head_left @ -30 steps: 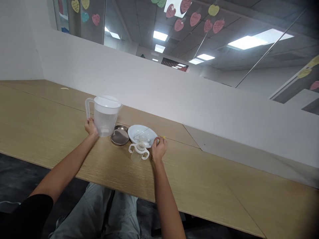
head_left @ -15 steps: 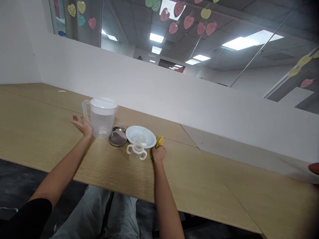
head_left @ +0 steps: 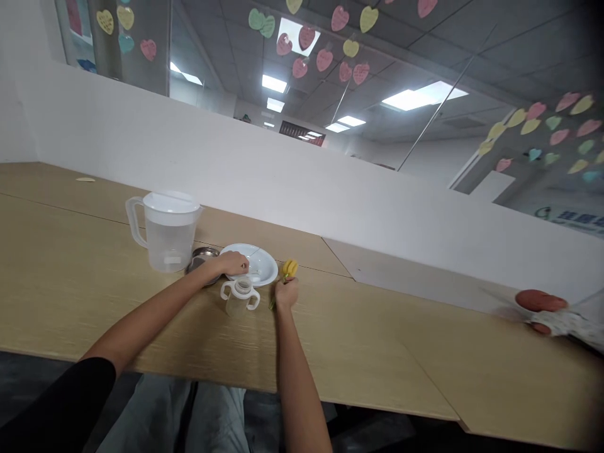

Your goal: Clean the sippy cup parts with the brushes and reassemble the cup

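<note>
My left hand [head_left: 234, 263] reaches over the white plate [head_left: 267, 259], fingers curled down toward a small clear piece [head_left: 255, 275] lying in it. Whether the fingers hold anything is hidden. My right hand [head_left: 286, 293] is wrapped around the green handle of a yellow-headed brush [head_left: 289, 268], the head pointing up and away from me. Between my hands stands a clear baby bottle [head_left: 237, 304] with two white side handles and an open top. The round metal dish [head_left: 206, 251] is partly covered by my left forearm.
A clear plastic pitcher [head_left: 170, 236] with a white lid stands at the left. A pale flat piece [head_left: 85, 180] lies at the far left of the wooden table [head_left: 358, 352]. Blurred reddish-brown objects [head_left: 540, 301] sit far right, below a white wall [head_left: 264, 182] behind the table.
My left hand has moved right, from beside the pitcher to over the plate, its fingers now curled. My right hand keeps the brush. The view has turned slightly right.
</note>
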Available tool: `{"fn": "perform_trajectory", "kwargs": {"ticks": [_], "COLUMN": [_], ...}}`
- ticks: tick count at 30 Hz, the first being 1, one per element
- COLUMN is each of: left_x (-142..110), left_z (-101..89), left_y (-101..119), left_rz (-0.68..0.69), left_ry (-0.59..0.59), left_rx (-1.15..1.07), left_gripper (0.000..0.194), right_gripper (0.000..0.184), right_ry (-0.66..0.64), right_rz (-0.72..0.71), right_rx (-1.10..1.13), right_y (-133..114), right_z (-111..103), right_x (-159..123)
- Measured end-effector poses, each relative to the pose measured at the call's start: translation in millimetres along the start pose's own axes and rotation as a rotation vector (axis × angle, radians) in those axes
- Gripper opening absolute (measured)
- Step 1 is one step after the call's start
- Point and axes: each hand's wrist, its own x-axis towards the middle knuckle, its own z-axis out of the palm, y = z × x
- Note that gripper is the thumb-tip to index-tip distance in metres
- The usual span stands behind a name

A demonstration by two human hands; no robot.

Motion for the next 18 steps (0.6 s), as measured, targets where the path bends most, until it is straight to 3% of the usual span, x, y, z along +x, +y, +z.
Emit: {"fn": "perform_trajectory", "kwargs": {"ticks": [5, 18], "left_x": [11, 11], "left_z": [6.4, 9.9], "left_y": [0, -2], "left_rz": [-0.093, -0.143], "left_ry": [-0.087, -0.095], "left_rx": [0.067, 0.06], "left_gripper": [0.017, 0.023], "right_gripper": [0.02, 0.013], "right_ry": [0.028, 0.041], "right_rz": [-0.024, -0.058], "right_rx": [0.066, 0.161], "right_y": [1, 6], "right_z": [4, 11], "right_x": [3, 9]}}
